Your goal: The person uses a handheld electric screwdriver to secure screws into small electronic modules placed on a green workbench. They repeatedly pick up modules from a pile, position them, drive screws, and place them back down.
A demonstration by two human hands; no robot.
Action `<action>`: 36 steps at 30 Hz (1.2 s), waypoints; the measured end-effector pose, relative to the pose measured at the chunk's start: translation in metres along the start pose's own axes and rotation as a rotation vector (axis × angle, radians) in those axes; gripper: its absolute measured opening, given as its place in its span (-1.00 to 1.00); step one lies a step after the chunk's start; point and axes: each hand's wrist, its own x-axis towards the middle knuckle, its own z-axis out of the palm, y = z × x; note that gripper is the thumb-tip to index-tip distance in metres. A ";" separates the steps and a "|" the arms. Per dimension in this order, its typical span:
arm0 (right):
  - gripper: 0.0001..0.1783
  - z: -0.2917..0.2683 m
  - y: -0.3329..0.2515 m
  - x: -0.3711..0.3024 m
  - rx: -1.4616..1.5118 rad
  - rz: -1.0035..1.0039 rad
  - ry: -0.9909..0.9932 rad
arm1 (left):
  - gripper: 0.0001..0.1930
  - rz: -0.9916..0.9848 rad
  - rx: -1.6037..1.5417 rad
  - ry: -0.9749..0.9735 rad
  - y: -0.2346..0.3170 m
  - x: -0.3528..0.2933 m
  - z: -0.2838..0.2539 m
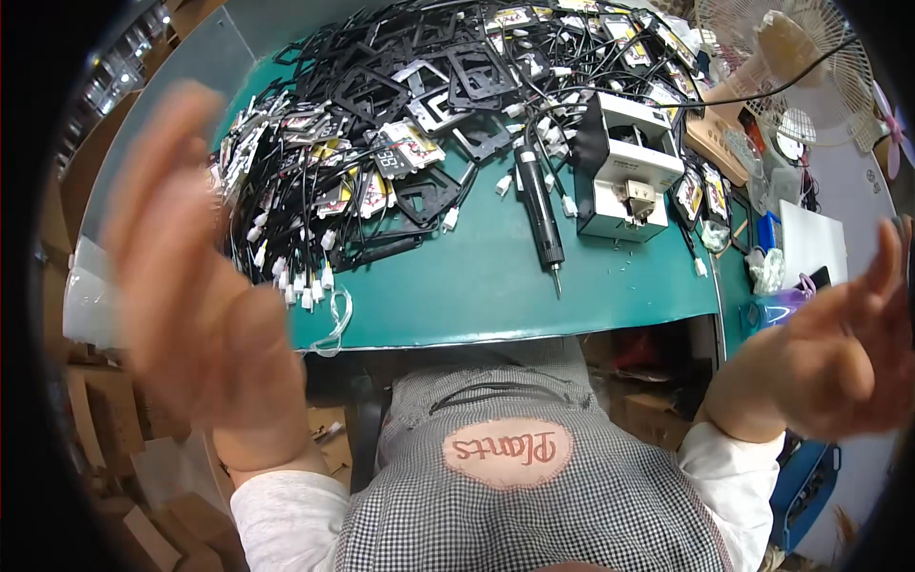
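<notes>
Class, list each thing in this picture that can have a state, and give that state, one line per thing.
left hand: open, raised, empty, blurred
right hand: open, raised, empty
electric screwdriver: lying flat on the green table, unheld
white box-shaped device: upright on the table
fan: spinning or still, cannot tell

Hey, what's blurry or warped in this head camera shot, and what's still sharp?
Head view: the left hand is smeared by motion blur, raised and empty; the right hand is only slightly soft; the electric screwdriver and the green table are sharp; the fisheye lens bends the table's front edge, and the corners are black.
</notes>
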 end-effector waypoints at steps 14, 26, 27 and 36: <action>-0.54 0.086 0.061 -0.173 -0.373 0.850 -1.230 | -0.84 -0.861 -0.308 -0.566 -0.006 -0.192 0.107; -0.08 0.103 0.084 -0.199 -0.326 1.233 -0.969 | -0.87 -0.798 -0.281 -0.505 -0.016 -0.204 0.117; -0.11 0.103 0.081 -0.193 -0.242 1.394 -0.871 | -0.87 -0.811 -0.292 -0.521 -0.015 -0.203 0.116; -0.73 0.127 0.101 -0.175 1.186 1.564 0.258 | -0.90 -0.837 -0.281 -0.523 -0.017 -0.197 0.122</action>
